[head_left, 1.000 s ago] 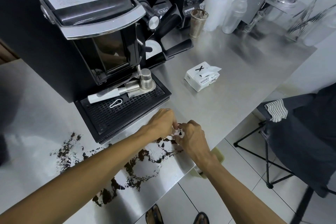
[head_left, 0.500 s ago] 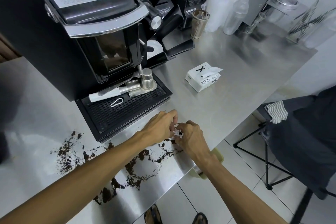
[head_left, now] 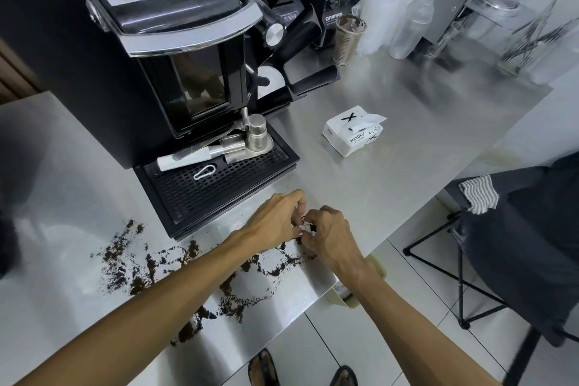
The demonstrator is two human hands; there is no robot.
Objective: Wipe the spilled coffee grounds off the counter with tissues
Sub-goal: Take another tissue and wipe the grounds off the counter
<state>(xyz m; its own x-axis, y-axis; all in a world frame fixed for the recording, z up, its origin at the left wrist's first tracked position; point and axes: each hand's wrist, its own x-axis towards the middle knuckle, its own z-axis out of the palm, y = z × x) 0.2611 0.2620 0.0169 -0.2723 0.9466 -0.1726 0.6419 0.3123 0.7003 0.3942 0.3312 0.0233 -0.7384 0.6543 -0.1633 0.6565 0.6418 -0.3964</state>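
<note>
Your hands barely shifted; left hand (head_left: 275, 219), right hand (head_left: 332, 236) both curled, pinching small tissue wad (head_left: 305, 226) by counter (head_left: 407, 197) front edge

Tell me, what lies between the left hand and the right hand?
A small crumpled white tissue, which the left hand and the right hand both pinch; the head view shows it.

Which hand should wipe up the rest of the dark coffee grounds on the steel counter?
Probably the left hand. Both it and the right hand pinch the small crumpled white tissue, but the dark coffee grounds trail off to the left, beside and under the left forearm.
</note>
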